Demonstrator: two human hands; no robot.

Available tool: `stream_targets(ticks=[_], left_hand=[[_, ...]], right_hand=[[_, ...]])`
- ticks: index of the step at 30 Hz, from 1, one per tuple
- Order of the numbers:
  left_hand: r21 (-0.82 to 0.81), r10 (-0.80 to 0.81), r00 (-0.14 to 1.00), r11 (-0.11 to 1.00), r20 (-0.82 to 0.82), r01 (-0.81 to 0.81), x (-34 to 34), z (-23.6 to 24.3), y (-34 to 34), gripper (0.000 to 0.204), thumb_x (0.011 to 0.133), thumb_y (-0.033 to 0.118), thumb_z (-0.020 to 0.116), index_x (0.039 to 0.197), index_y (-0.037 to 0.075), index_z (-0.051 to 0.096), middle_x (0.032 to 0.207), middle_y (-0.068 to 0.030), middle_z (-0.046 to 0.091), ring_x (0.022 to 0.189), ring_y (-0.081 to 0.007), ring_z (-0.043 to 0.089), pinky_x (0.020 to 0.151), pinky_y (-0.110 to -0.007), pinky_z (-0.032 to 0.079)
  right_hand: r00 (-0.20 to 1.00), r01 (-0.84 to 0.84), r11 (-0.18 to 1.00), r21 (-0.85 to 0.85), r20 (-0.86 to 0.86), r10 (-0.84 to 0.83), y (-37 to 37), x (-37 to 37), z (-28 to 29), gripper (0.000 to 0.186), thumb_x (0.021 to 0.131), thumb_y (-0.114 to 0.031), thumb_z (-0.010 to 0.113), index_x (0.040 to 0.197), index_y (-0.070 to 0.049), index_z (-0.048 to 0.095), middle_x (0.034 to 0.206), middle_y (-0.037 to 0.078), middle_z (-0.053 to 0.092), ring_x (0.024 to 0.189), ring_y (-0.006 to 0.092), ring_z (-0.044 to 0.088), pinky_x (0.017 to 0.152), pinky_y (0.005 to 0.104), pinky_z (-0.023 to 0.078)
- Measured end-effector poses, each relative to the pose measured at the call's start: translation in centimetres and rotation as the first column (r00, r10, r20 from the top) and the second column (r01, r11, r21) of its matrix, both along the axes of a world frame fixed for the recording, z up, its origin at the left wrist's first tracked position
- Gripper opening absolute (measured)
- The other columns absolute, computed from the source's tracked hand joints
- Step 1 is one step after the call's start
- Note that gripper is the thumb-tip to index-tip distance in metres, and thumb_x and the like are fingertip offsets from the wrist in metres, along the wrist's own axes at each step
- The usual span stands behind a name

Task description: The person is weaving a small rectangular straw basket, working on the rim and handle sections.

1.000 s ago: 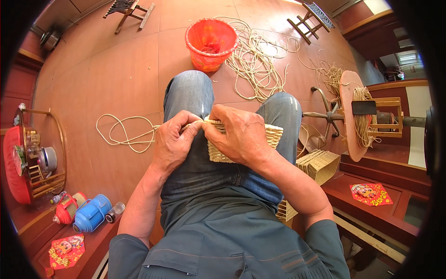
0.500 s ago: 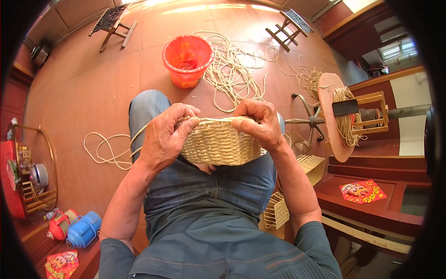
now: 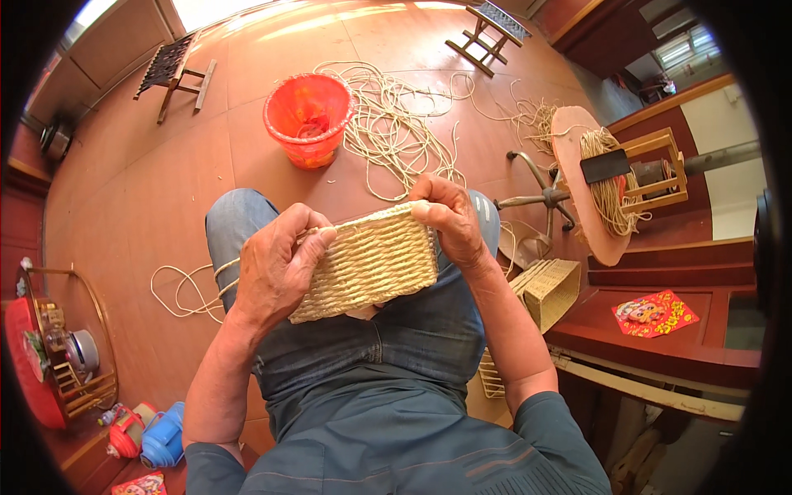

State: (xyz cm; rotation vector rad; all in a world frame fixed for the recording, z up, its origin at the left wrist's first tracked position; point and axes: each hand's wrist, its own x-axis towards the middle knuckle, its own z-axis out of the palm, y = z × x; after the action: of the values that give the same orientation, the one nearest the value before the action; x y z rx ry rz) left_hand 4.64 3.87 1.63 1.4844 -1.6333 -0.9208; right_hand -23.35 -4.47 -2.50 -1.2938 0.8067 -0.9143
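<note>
A woven straw basket [image 3: 371, 262] is held over my lap, one flat side facing up toward me. My left hand [image 3: 279, 257] pinches its rim at the left corner, thumb on top. At the right corner of the same rim, my right hand [image 3: 450, 216] grips with thumb and bent fingers. A pale cord [image 3: 188, 290] runs out from beside my left hand and loops down on the floor at the left. The inside of the basket is hidden from view.
On the floor ahead stands a red bucket [image 3: 307, 124] beside a tangle of straw cord [image 3: 404, 132]. Two folding stools [image 3: 177, 70] are farther off. At right are a swivel-chair base [image 3: 544, 196], a cord-wound reel [image 3: 615, 181] and another woven basket [image 3: 551, 290]. Blue and red flasks [image 3: 163, 437] stand lower left.
The basket has turned and tilted so more of its flat side shows, its left end lower. My left hand has moved down and left; the head view has shifted slightly.
</note>
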Motion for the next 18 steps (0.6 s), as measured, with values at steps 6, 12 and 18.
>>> stream_targets(ticks=[6,12,18], left_hand=[[-0.095,-0.02,0.999,0.995,0.031,0.023,-0.3,-0.7,0.2,0.015,0.104,0.015,0.074,0.101,0.003,0.067,0.094,-0.0119,0.074,0.081,-0.0311,0.073,0.074,-0.042,0.055],[-0.171,-0.051,0.993,0.983,0.108,0.069,-0.2,-1.2,0.4,0.014,0.104,0.014,0.075,0.101,0.003,0.066,0.096,-0.0116,0.074,0.081,-0.0315,0.073,0.074,-0.042,0.056],[-0.184,-0.092,0.986,0.976,0.141,0.117,0.0,-0.8,0.8,0.013,0.106,0.01,0.074,0.103,0.0,0.066,0.102,-0.0117,0.077,0.088,-0.0206,0.072,0.081,-0.035,0.057]], right_hand=[[0.974,0.003,0.999,-0.047,-0.224,-0.013,0.9,-0.4,1.0,0.021,0.097,-0.026,0.069,0.097,-0.005,0.067,0.091,-0.005,0.063,0.089,0.0064,0.054,0.083,0.0274,0.044],[0.967,0.066,0.995,-0.078,-0.24,-0.083,2.4,-0.3,1.0,0.019,0.103,-0.023,0.069,0.103,-0.004,0.069,0.097,-0.003,0.066,0.095,0.0074,0.058,0.087,0.0275,0.048],[0.96,0.108,0.987,-0.117,-0.246,-0.134,3.6,0.1,0.7,0.022,0.105,-0.021,0.069,0.113,0.0,0.071,0.11,0.004,0.075,0.104,0.0101,0.065,0.096,0.0309,0.053]])
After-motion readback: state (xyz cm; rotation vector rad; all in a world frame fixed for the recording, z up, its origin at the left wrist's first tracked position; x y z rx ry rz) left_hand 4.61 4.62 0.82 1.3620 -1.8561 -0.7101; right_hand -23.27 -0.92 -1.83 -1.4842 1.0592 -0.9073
